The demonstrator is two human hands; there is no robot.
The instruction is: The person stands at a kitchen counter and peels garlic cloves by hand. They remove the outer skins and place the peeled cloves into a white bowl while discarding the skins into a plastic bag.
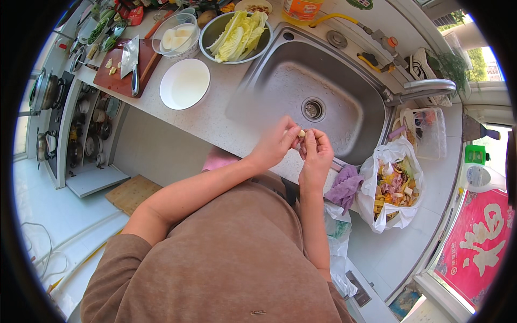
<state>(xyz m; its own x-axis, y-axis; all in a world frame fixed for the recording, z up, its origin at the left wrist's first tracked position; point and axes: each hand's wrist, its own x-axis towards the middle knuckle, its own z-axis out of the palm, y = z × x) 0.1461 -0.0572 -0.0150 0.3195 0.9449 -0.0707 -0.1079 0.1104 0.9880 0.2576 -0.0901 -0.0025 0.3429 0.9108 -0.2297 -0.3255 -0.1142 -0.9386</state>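
Both my hands meet over the near rim of a steel sink [278,80]. Between their fingertips is a small pale garlic clove [301,133]. My left hand [278,141] pinches it from the left, thumb and forefinger closed on it. My right hand [315,151] has its thumb and fingertips against the clove's other end; its lower fingers are curled. Below the hands runs the pale counter edge [226,139]. The drain [314,109] lies just beyond them in the basin. More peeled garlic cloves [112,70] rest on a wooden cutting board [147,74] at the far left.
On the board lies a cleaver [130,58]. Nearby stand a white bowl [185,84], a clear bowl of white pieces [176,37] and a metal basin of cabbage leaves [240,36]. At right are a purple cloth [345,186], a scrap-filled white bag [416,177] and the faucet [424,91].
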